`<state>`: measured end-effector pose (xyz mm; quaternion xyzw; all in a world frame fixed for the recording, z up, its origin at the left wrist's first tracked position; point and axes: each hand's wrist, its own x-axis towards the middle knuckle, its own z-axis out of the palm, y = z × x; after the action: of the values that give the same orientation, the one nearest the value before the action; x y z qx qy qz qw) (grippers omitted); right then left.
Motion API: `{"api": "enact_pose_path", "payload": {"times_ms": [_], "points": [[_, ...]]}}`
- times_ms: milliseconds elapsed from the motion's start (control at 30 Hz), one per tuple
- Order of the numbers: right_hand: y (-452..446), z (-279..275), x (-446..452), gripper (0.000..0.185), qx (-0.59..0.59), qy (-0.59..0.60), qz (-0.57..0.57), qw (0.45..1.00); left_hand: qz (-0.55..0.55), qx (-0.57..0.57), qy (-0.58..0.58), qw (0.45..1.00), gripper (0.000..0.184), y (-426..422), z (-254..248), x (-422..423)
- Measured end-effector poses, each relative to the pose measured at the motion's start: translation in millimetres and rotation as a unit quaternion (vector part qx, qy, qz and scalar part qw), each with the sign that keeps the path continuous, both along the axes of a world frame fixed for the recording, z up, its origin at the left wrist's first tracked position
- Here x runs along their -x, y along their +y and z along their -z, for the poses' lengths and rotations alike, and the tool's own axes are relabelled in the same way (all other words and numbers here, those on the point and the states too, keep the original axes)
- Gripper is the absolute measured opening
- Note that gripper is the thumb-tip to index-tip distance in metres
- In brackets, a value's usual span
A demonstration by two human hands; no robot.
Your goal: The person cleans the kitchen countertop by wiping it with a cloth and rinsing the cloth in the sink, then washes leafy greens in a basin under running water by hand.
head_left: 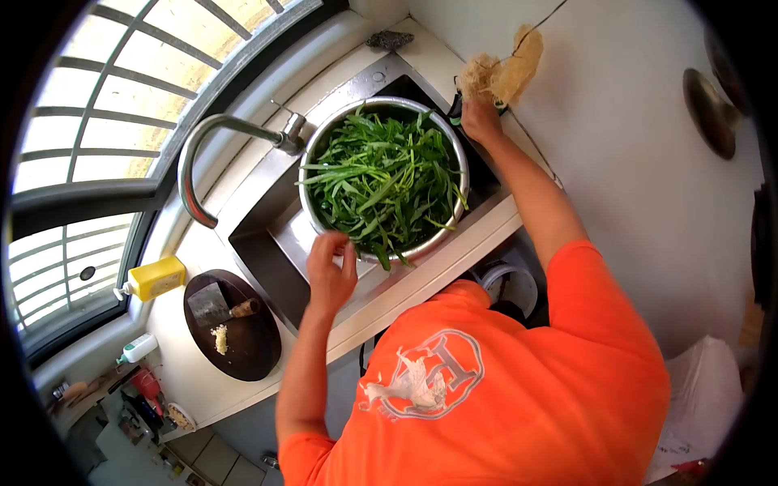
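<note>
Leafy greens (385,178), long and narrow-bladed, heap loosely in a metal basin (464,166)

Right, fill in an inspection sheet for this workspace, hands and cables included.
Surface: pale counter with a metal sink set in it.
Main things: metal bowl at the sink, heaped with leafy greens, some overhanging the rim.
Clutter: round dark board bearing a cleaver and pale chopped bits; yellow bottle and white bottle near the window.
Hands: left hand at the bowl's rim, fingers curled; right hand at the loofah-like sponge. Grip unclear for both.
Cables: a thin dark line by the sponge; cord or wire, cannot tell.
Surroundings: barred window, tap, pale wall.
</note>
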<state>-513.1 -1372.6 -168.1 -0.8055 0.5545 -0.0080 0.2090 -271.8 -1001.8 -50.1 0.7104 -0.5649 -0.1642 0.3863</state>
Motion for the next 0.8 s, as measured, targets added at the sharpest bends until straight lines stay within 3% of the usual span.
{"api": "enact_pose_path", "payload": {"times_ms": [33, 100, 167, 233, 267, 367, 433, 567, 633, 733, 767, 800], "points": [[-13, 15, -4, 0.043, 0.067, -0.033, 0.0, 0.997, 0.024, -0.026, 0.017, 0.999, 0.013, -34, -12, -3], [-31, 61, -6, 0.042, 0.196, -0.092, 0.004, 0.976, 0.066, -0.021, -0.058, 0.996, 0.014, -103, -10, -19], [-44, 67, -15, 0.043, 0.267, -0.107, -0.031, 0.957, 0.098, -0.003, -0.071, 0.993, 0.015, -175, -5, -32], [-56, 74, -10, 0.044, 0.312, -0.077, -0.105, 0.941, 0.061, -0.043, -0.146, 0.986, 0.026, -241, 8, -40], [-62, 74, -12, 0.041, 0.353, -0.126, -0.113, 0.92, 0.065, -0.013, -0.155, 0.986, 0.028, -271, 12, -42], [-64, 35, -25, 0.035, 0.306, -0.168, -0.123, 0.929, 0.044, -0.039, -0.176, 0.983, 0.031, -342, 18, -39], [-80, 46, -39, 0.033, 0.297, -0.23, -0.126, 0.918, 0.031, -0.057, -0.189, 0.98, 0.033, -372, 29, -39], [-98, 34, -70, 0.031, 0.241, -0.269, -0.134, 0.923, 0.074, 0.016, -0.265, 0.961, 0.037, -413, 49, -40], [-88, 10, -88, 0.031, 0.14, -0.277, -0.219, 0.925, 0.079, 0.041, -0.303, 0.949, 0.036, -432, 66, -46], [-72, 15, -95, 0.034, 0.08, -0.332, -0.333, 0.879, 0.081, -0.006, -0.303, 0.949, 0.028, -432, 77, -48], [-75, 13, -89, 0.033, 0.108, -0.324, -0.325, 0.882, 0.082, -0.029, -0.304, 0.949, 0.024, -435, 80, -50], [-86, 9, -81, 0.031, 0.255, -0.273, -0.303, 0.877, 0.085, -0.052, -0.306, 0.947, 0.021, -437, 83, -53]]}}
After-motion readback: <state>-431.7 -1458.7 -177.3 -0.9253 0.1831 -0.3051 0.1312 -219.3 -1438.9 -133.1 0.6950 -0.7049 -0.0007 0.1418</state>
